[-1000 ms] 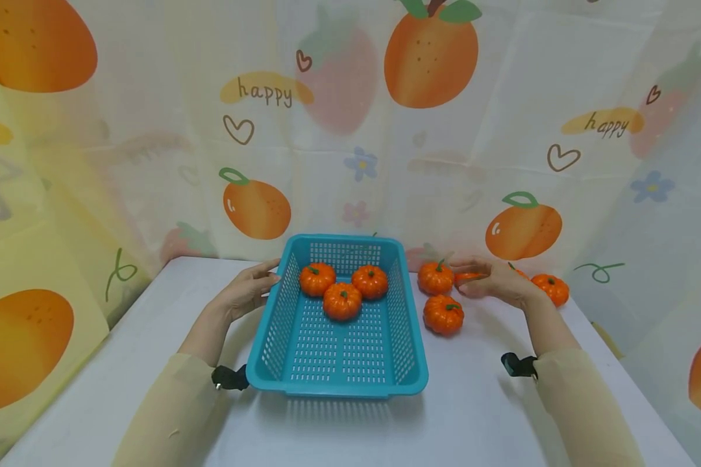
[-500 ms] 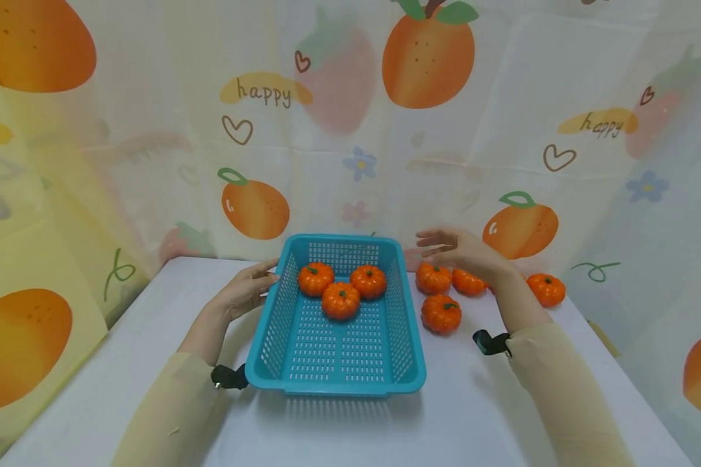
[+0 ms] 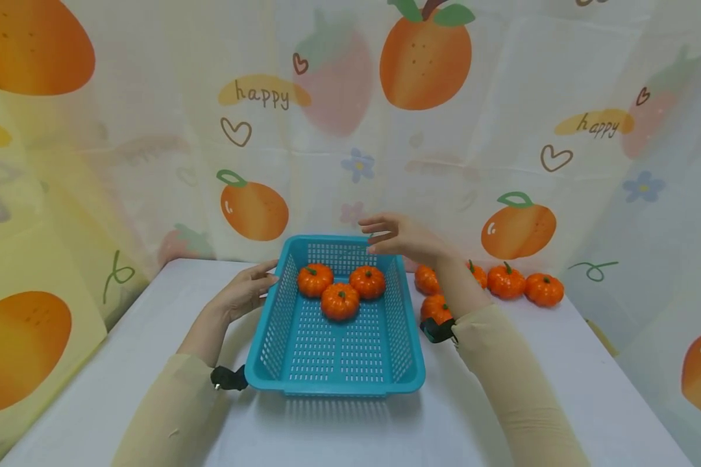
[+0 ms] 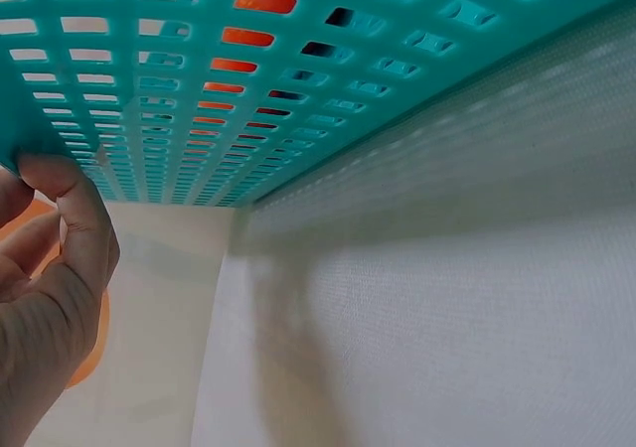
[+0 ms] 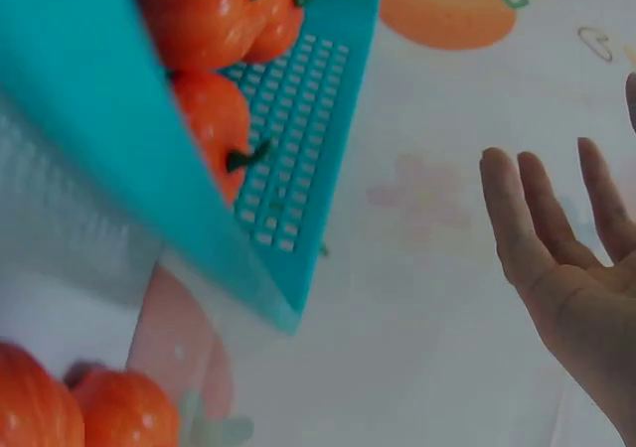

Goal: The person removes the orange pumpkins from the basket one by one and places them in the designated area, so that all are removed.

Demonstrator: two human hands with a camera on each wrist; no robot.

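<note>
Three small orange pumpkins (image 3: 341, 301) sit in the back half of a blue-green plastic basket (image 3: 335, 387). My left hand (image 3: 244, 292) is at the basket's left rim; in the left wrist view its bent fingers (image 4: 75, 204) grip the edge beside the perforated side. Over the back right corner of the basket, my right hand (image 3: 405, 237) is raised, holding nothing. Its fingers (image 5: 507, 204) are spread and nearly straight in the right wrist view, apart from the basket. Several more pumpkins (image 3: 505, 281) lie right of the basket, some partly hidden behind the right forearm.
Basket and loose pumpkins stand on a white table (image 3: 362, 438). A fruit-printed cloth (image 3: 327, 162) hangs close behind the table's back edge. Dark straps (image 3: 229, 377) circle both wrists below the beige sleeves (image 3: 163, 405).
My right hand has left the row of pumpkins, rising and moving left to the basket's back right corner. The pumpkin it touched stays on the table. My left hand stays at the rim.
</note>
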